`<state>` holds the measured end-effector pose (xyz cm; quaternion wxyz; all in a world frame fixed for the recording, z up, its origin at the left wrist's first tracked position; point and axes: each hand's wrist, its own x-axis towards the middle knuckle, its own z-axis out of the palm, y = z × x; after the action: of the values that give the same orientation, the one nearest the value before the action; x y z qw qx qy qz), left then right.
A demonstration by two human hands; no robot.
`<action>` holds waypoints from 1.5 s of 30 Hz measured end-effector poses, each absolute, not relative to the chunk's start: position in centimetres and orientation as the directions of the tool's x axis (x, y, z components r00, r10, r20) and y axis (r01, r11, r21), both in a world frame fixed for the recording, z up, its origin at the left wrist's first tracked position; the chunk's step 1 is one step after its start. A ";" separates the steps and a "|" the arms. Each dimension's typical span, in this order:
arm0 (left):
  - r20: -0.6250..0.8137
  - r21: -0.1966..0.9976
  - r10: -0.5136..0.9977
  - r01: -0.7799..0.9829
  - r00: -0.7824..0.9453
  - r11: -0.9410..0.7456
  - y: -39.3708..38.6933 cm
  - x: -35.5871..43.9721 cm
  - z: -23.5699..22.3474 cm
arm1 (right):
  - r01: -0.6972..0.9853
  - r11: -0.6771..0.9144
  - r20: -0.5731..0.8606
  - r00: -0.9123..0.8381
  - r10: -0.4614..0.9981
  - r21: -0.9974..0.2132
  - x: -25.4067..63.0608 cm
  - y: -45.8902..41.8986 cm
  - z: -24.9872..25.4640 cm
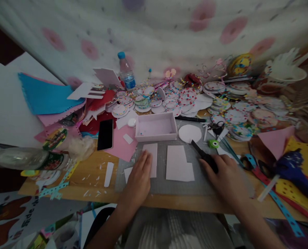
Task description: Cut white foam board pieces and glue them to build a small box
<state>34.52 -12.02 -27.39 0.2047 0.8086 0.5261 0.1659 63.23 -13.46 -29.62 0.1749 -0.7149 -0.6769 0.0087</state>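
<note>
My left hand (139, 173) lies with its fingers stretched over a white rectangular board piece (154, 157), pressing it flat on the grey cutting mat (161, 188). Part of another small white piece (127, 173) shows beside that hand. In my right hand (225, 176) is a black utility knife (208, 157), its tip pointing up and left near a white round disc (189, 133). Between the hands rests a notched white board piece (178, 166). An open white box (156, 137) stands just behind the mat pieces.
Decorated paper discs (169, 102) heap along the back, near a water bottle (128, 74). A phone (105, 135) lies left on pink paper. To the right are scissors (250, 162) and a blue glue gun (295, 171). A large bottle (26, 158) lies far left.
</note>
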 end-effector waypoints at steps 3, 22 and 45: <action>-0.040 0.471 0.844 0.755 0.534 -0.456 -11.3 34.6 -27.9 | 0.960 -0.015 0.292 0.100 0.951 -0.280 63.7 -13.5 -29.9; -0.089 0.451 0.645 0.608 0.759 -0.654 -6.1 34.7 -27.8 | 0.773 0.485 0.110 -0.486 0.867 -0.410 59.9 -13.1 -30.4; -0.031 0.427 0.740 0.678 0.672 -0.598 -7.4 37.0 -29.0 | 0.793 0.429 0.042 -0.458 0.888 -0.432 59.6 -12.5 -29.6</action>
<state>37.03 -7.43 -29.02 0.2063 0.8907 0.3982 0.0750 59.64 -12.45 -29.60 0.1328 -0.5034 -0.8349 0.1785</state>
